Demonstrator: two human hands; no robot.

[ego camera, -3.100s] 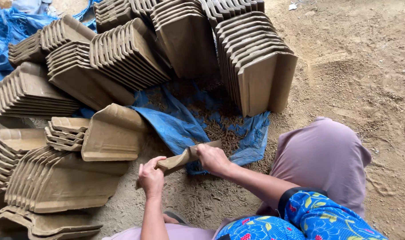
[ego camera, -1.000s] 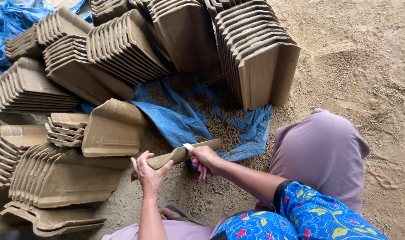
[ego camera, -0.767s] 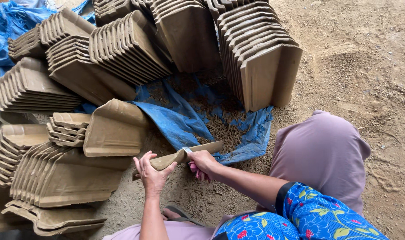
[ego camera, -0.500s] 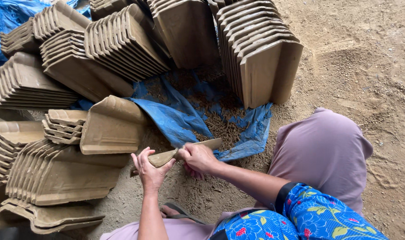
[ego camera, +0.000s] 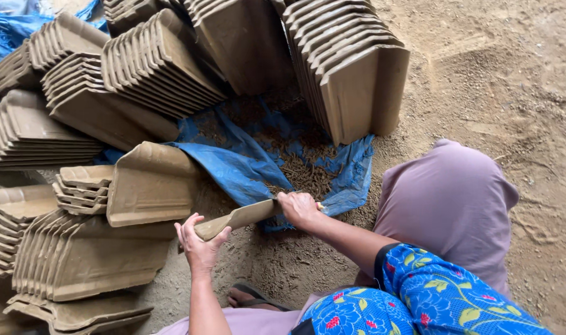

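I hold one unfired clay roof tile (ego camera: 238, 218) edge-on in front of me, low over the dirt floor. My left hand (ego camera: 199, 244) grips its near end from below. My right hand (ego camera: 299, 209) is closed over the tile's far end, and a small pale tool tip pokes out beside its fingers. Clay shavings (ego camera: 295, 162) lie heaped on a blue tarp (ego camera: 233, 164) just beyond the tile. My knee in mauve cloth (ego camera: 447, 205) is raised at the right.
Rows of stacked brown clay tiles stand around: a tall leaning stack (ego camera: 348, 68) at the back, more stacks (ego camera: 152, 62) behind left, and flat piles (ego camera: 78, 254) at my left. A sandal (ego camera: 252, 296) shows below. Bare sandy ground (ego camera: 512, 80) lies at right.
My right hand has slid along the tile's upper edge toward its far end, and the small blade seen earlier is now mostly hidden. The left hand keeps its hold. The view has shifted slightly.
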